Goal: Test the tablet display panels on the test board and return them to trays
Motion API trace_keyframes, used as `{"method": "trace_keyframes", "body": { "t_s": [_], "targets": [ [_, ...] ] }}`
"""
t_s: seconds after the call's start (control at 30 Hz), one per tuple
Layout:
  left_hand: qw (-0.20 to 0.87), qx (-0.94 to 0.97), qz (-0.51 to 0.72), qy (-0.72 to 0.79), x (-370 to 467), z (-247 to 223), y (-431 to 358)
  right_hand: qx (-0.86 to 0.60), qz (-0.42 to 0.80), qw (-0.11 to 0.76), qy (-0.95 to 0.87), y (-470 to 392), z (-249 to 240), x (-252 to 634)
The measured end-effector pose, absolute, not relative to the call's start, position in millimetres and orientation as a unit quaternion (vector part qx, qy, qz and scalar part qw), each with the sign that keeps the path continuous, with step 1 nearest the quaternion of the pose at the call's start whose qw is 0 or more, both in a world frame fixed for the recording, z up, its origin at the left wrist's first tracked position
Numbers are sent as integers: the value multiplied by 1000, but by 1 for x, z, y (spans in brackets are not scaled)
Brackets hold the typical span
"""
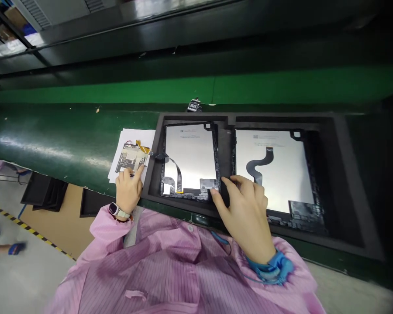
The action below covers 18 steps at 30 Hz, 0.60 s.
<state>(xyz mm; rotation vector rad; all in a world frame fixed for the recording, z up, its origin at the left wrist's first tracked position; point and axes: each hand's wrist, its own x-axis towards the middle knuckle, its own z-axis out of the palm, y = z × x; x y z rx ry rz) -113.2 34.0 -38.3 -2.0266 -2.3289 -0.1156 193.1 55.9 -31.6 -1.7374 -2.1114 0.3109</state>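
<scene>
My left hand (129, 189) rests with its fingers apart on the lower edge of a circuit board (130, 158), which lies on white paper (117, 168). From the board an orange and black flex cable (173, 161) runs to the left display panel (191, 152), set in a black foam tray (227, 150). My right hand (247, 209) touches that panel's lower right corner, thumb and index finger spread, the other fingers over the tray's divider and the right panel (275, 174). This second panel has a curved black cable (260, 162).
A small black part (194, 105) sits behind the tray. The green bench (52, 135) extends left. Below its left edge are stacked black trays (44, 192) on cardboard (65, 222). Another person's feet (16, 248) show at the far left.
</scene>
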Motion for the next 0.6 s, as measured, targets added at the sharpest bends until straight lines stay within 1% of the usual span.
{"method": "trace_keyframes", "body": {
  "t_s": [0.07,0.17,0.2,0.3,0.43,0.6],
  "targets": [
    [-3,-665,-96,-741,-112,-28,34,-622,110,193,-751,55,-32,190],
    [-41,-677,-248,-692,-88,-11,26,-631,103,196,-743,54,-32,182],
    [-53,-690,-275,-667,-75,-7,23,-636,99,200,-739,54,-32,180],
    [-57,-737,-236,-631,-37,-4,16,-651,102,212,-722,54,-32,173],
    [-40,-736,-204,-645,-20,-9,18,-656,156,243,-697,54,-33,171],
    [-114,-726,-202,-647,-41,0,22,-626,246,320,-667,47,-15,175]
  ]
}}
